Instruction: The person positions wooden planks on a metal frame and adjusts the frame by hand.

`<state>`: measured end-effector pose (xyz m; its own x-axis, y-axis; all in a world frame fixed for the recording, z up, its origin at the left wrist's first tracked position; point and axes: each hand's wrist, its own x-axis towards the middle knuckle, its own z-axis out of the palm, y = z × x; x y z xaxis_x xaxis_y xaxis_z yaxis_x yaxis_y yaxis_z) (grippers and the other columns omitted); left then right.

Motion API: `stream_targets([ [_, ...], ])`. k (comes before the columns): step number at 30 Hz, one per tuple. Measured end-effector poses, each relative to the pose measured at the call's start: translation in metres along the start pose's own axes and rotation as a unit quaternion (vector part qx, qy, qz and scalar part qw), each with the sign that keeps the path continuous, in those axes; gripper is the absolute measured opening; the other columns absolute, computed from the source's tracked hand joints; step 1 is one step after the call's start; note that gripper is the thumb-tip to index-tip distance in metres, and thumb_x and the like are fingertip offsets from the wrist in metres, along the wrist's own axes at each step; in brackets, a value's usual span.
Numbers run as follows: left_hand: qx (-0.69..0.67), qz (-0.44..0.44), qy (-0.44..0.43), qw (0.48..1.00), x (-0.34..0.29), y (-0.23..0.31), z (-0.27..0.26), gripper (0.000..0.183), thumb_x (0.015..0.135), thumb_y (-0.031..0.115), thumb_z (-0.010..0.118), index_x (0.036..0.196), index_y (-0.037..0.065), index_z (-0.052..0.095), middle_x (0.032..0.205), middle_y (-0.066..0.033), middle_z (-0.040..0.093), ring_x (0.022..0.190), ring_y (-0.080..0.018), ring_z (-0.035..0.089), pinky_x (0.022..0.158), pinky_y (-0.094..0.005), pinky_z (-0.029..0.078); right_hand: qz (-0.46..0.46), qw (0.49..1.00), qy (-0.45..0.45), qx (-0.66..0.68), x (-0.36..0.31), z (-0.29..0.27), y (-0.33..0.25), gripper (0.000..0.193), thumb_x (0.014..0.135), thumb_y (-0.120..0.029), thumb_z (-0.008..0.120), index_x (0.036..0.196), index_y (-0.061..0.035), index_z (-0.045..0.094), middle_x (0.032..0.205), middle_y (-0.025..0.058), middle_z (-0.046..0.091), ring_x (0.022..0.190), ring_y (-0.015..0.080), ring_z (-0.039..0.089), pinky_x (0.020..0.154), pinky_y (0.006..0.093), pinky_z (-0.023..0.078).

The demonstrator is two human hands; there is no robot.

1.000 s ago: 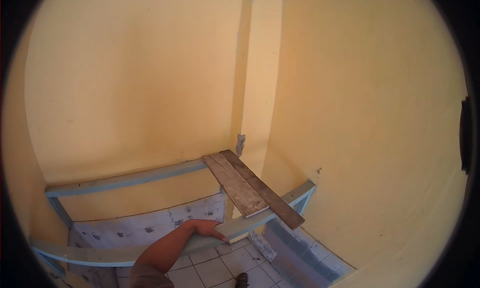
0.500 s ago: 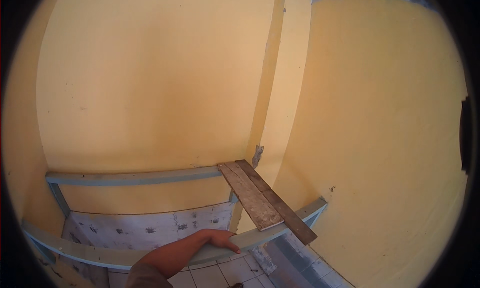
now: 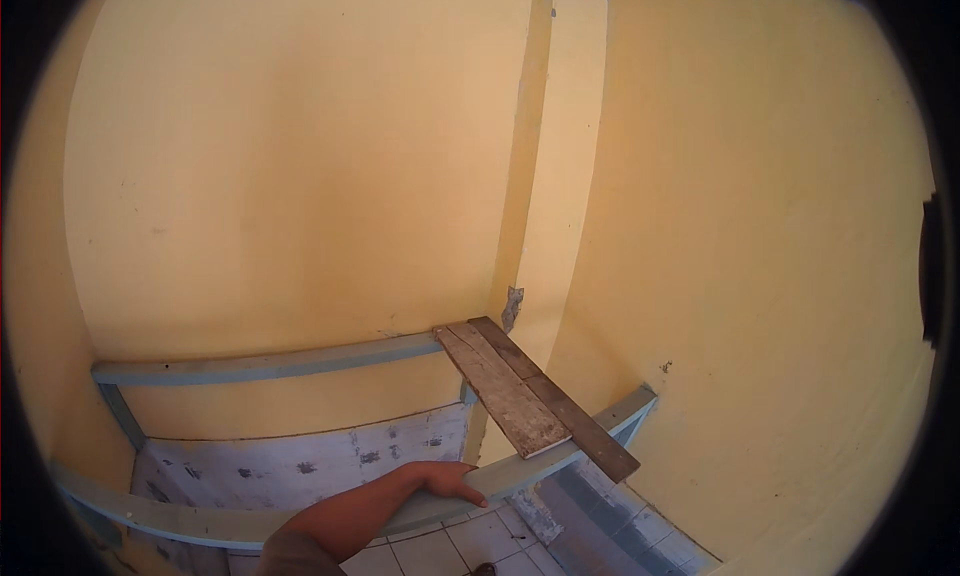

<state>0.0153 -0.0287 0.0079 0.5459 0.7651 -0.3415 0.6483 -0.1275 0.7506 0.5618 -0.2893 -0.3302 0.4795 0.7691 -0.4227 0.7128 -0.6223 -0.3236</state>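
My left hand (image 3: 447, 479) is closed over the near grey-green beam (image 3: 190, 522) of a frame. Its thumb lies along the near side, and the other fingers are hidden beyond the beam. Just right of the hand, a wide, worn, light-brown board (image 3: 512, 401) and a narrower dark-brown board (image 3: 583, 426) lie side by side. They span from the far beam (image 3: 280, 366) to the near one, and the dark board sticks out past the near beam. My right hand does not show.
Yellow walls (image 3: 380, 156) enclose the frame, with a chipped patch (image 3: 513, 308) at the corner column. Below are a stained whitish panel (image 3: 310, 451), a white-tiled floor (image 3: 430, 551) and a grey tiled surface (image 3: 600, 516) at the right.
The view has shifted slightly. My left hand keeps its place on the near beam, and the boards lie as before.
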Motion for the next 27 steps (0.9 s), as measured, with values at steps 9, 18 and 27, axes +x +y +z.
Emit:
stream_targets([
  [9, 0.004, -0.016, 0.007, 1.000, 0.005, -0.007, 0.001, 0.081, 0.085, 0.056, 0.078, 0.140, 0.000, 0.056, 0.131, -0.0180, 0.066, 0.122, -0.0269, 0.061, 0.106, -0.0373, 0.045, -0.050, 0.996, -0.002, -0.074, 0.054, 0.060, 0.065, 0.062, 0.100, -0.050, 0.054, 0.143, -0.0059, 0.056, 0.147, 0.0264, 0.054, 0.139, 0.0427, 0.049, 0.115, 0.0497, 0.042],
  [18, -0.002, -0.008, 0.003, 1.000, 0.003, -0.005, 0.001, 0.082, 0.085, 0.055, 0.078, 0.141, 0.000, 0.055, 0.133, -0.0184, 0.065, 0.124, -0.0271, 0.060, 0.107, -0.0372, 0.044, -0.166, 0.938, 0.208, -0.221, 0.056, 0.067, 0.062, 0.061, 0.100, -0.053, 0.053, 0.139, -0.0065, 0.059, 0.142, 0.0281, 0.056, 0.135, 0.0445, 0.052, 0.111, 0.0508, 0.044],
  [27, 0.008, -0.005, 0.009, 1.000, 0.001, -0.003, 0.000, 0.080, 0.085, 0.055, 0.078, 0.141, 0.001, 0.056, 0.132, -0.0170, 0.066, 0.123, -0.0271, 0.060, 0.107, -0.0367, 0.044, -0.003, 0.999, 0.038, -0.010, 0.056, 0.036, 0.045, 0.058, 0.098, -0.050, 0.055, 0.128, -0.0017, 0.066, 0.134, 0.0286, 0.063, 0.127, 0.0458, 0.059, 0.105, 0.0519, 0.049],
])
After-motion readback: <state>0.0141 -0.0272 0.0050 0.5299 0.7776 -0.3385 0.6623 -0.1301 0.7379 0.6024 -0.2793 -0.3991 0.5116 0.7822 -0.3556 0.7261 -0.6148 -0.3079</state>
